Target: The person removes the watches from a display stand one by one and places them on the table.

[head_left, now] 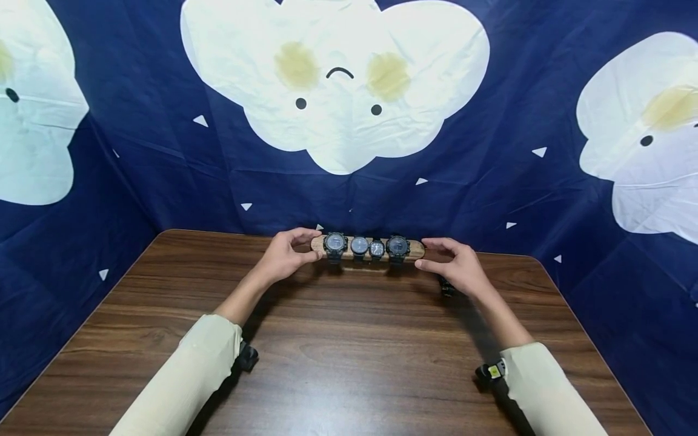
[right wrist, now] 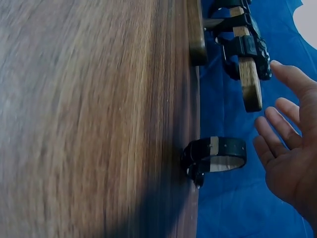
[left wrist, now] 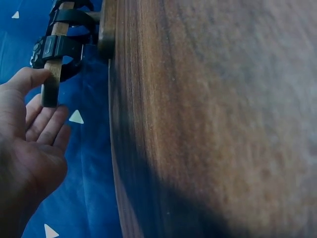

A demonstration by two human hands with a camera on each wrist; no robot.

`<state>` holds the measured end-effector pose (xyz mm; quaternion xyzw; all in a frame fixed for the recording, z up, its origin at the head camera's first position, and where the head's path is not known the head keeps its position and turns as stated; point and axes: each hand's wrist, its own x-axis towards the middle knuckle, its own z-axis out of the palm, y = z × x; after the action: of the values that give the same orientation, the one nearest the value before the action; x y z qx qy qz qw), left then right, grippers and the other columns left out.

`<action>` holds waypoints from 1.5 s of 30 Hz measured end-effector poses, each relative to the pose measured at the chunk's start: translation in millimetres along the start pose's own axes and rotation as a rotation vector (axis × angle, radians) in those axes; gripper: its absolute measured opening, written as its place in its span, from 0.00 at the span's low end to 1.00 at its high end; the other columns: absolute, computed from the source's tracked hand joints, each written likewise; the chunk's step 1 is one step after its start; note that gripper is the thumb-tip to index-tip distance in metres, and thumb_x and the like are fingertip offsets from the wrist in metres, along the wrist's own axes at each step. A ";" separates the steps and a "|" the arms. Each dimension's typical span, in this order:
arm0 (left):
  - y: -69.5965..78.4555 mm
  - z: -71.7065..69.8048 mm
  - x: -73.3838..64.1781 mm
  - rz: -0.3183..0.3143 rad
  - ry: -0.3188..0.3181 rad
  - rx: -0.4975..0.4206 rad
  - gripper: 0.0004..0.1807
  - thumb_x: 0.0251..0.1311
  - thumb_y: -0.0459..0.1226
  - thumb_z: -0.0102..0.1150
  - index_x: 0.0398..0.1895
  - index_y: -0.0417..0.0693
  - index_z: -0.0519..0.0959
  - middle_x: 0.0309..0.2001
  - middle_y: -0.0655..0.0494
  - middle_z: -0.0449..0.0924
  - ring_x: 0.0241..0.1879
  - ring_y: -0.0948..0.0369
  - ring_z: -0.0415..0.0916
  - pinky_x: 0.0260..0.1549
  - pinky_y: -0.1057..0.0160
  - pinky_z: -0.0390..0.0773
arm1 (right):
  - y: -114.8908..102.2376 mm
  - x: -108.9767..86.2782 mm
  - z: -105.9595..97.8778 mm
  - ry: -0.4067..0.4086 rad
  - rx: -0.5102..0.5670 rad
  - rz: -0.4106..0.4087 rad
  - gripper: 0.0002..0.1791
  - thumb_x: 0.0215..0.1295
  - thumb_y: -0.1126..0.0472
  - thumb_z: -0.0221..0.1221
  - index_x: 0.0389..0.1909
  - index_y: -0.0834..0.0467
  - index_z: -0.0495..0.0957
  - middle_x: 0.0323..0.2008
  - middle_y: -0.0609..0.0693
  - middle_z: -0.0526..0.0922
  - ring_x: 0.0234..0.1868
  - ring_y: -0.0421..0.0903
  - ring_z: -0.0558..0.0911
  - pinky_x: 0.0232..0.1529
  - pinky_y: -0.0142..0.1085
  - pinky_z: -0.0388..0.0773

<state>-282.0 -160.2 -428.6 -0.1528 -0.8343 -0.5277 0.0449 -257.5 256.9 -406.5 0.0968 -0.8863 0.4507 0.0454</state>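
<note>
A wooden watch stand (head_left: 417, 249) is at the far side of the table, its raised bar carrying several dark wristwatches (head_left: 398, 246). My left hand (head_left: 287, 254) pinches the bar's left end; in the left wrist view the thumb lies on the wood beside a black strap. Around the right end, my right hand (head_left: 457, 263) is spread, and the right wrist view shows a gap between its fingers and the bar. Beneath that hand a separate black wristwatch (right wrist: 225, 147) rests on the table, its buckled strap forming a loop.
The brown wooden table (head_left: 349, 345) reaches back to a dark blue cloth (head_left: 163, 151) with white clouds, which hangs behind and at both sides. The stand's base (right wrist: 196, 39) sits close to the table's far edge.
</note>
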 end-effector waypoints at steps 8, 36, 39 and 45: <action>-0.6 0.0 1.1 0.000 -0.006 -0.010 0.28 0.64 0.32 0.79 0.67 0.35 0.86 0.66 0.36 0.89 0.70 0.39 0.85 0.74 0.40 0.80 | -2.8 5.1 9.6 -0.031 0.031 -0.019 0.43 0.63 0.51 0.83 0.77 0.57 0.80 0.74 0.57 0.85 0.75 0.62 0.82 0.78 0.62 0.74; 1.6 1.3 0.0 0.003 -0.006 -0.025 0.28 0.64 0.30 0.78 0.68 0.35 0.85 0.65 0.35 0.89 0.68 0.39 0.86 0.72 0.39 0.81 | -14.5 25.2 30.0 -0.137 -0.056 -0.075 0.49 0.60 0.49 0.85 0.82 0.50 0.76 0.82 0.55 0.77 0.85 0.61 0.71 0.82 0.64 0.70; 0.6 1.9 0.2 0.001 -0.004 -0.025 0.28 0.64 0.30 0.79 0.68 0.36 0.86 0.65 0.36 0.89 0.69 0.39 0.86 0.73 0.39 0.81 | -13.5 27.6 31.7 -0.142 -0.067 -0.083 0.49 0.60 0.49 0.85 0.82 0.50 0.76 0.81 0.56 0.77 0.82 0.60 0.74 0.80 0.62 0.72; 0.3 1.5 -0.1 0.004 0.000 -0.025 0.28 0.63 0.30 0.79 0.67 0.36 0.86 0.65 0.35 0.89 0.69 0.39 0.86 0.73 0.39 0.81 | -13.8 32.4 37.7 -0.136 -0.077 -0.098 0.48 0.58 0.52 0.86 0.81 0.49 0.78 0.73 0.54 0.82 0.55 0.55 0.78 0.60 0.51 0.76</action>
<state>-281.7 -158.8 -429.0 -0.1549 -0.8274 -0.5380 0.0442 -286.0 214.2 -412.3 0.1686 -0.8983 0.4057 0.0107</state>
